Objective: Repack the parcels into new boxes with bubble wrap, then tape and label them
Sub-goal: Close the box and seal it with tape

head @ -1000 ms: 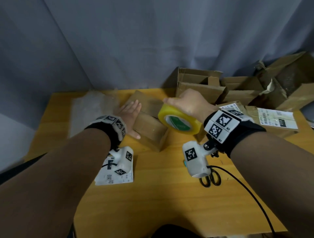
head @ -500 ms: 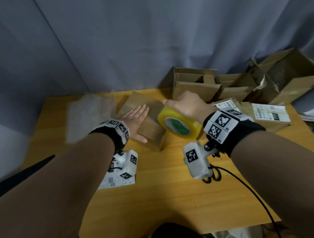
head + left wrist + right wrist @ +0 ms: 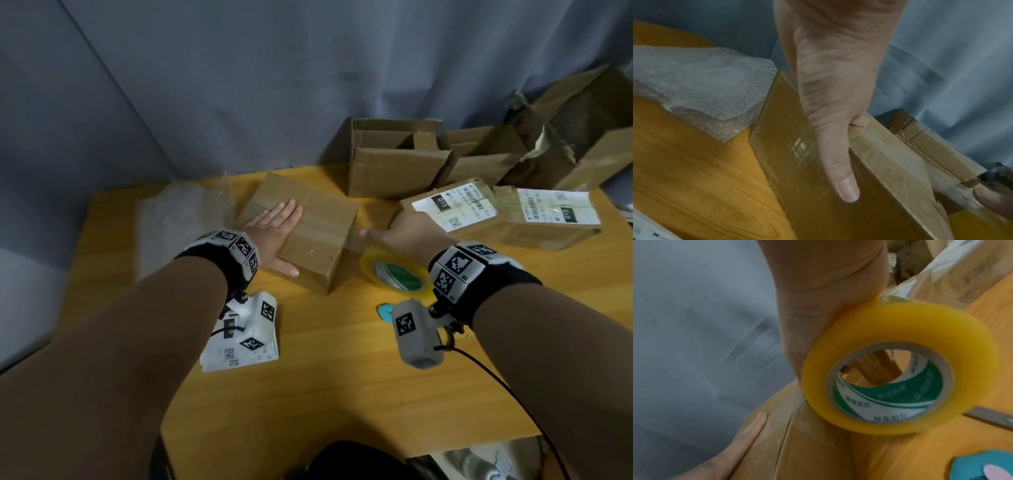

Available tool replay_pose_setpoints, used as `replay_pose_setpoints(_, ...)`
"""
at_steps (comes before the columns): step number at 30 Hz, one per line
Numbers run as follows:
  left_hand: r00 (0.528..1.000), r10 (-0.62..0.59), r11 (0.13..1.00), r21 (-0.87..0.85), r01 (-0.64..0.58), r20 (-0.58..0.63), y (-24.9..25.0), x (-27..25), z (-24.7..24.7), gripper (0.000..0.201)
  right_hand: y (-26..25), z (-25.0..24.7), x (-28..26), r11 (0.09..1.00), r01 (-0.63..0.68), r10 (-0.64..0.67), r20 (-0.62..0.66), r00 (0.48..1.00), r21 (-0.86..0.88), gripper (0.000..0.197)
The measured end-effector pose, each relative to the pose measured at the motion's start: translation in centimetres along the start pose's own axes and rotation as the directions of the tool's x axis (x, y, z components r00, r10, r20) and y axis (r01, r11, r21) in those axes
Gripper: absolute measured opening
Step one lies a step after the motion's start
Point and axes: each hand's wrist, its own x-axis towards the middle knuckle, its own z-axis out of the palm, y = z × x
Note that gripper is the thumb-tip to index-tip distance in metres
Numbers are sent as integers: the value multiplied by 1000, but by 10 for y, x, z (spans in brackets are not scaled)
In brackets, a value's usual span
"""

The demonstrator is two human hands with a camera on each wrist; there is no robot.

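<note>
On the table [image 3: 342,377] at roughly 12 o'clock from the person sits the closed box [image 3: 308,233], with the left hand [image 3: 274,233] flat on its lid, fingers straight, thumb hanging down the near side wall. Right hand [image 3: 411,233] is at the box's 3 o'clock, gripping the yellow tape roll [image 3: 394,274] from above, with a clear strip running from the roll onto the box top along the centre seam, as far as the blur lets me read it. Looks like the taping step, roll pulled off past the right edge. To do it well, my read: keep the strip taut and in line with the seam, take it down over the right wall so there's overhang, then rub it flat before cutting. Left palm should keep pressing so the box doesn't skid toward 3 o'clock under the pull. Cutter isn't clear; something teal [image 3: 385,311] lies at 6 o'clock of the roll, partly hidden by the wrist camera. Bubble wrap [image 3: 178,219] is at the box's 9 o'clock, touching it in the left wrist view. Labelled parcels [image 3: 496,212] wait at 2 o'clock, loose labels [image 3: 239,353] at 7 o'clock. Risk: slack tape wrinkling or folding onto itself.
</note>
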Motion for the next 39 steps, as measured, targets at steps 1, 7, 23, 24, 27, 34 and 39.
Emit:
replay_pose_setpoints(1,1000,0,1000,2,0,-3,0,0,0,119,2,4,2,1000,-14,14,2,1000,9,63)
replay_pose_setpoints(7,1000,-13,1000,12,13,-10,4,1,-3,118,15,19,9,978,-94,89,32,995,188,73)
replay_pose_setpoints(23,995,-100,994,-46,99,-25,71,-1,-8,102,16,20,-8,897,-26,8,43,999,441,69)
replay_pose_setpoints(24,996,-88,995,-41,87,-17,73,-2,-10,96,17,21,-7,890,-37,13,55,998,455,71)
replay_pose_setpoints(27,998,-63,998,-19,64,20,78,-6,-17,84,18,22,-11,890,-49,11,85,996,454,64)
replay_pose_setpoints(34,1000,-2,1000,15,2,13,65,5,-18,81,16,31,-23,846,-116,37,160,986,521,57)
replay_pose_setpoints(39,996,-10,999,41,13,-87,36,13,-20,84,-3,43,-26,775,-112,-52,240,969,622,49)
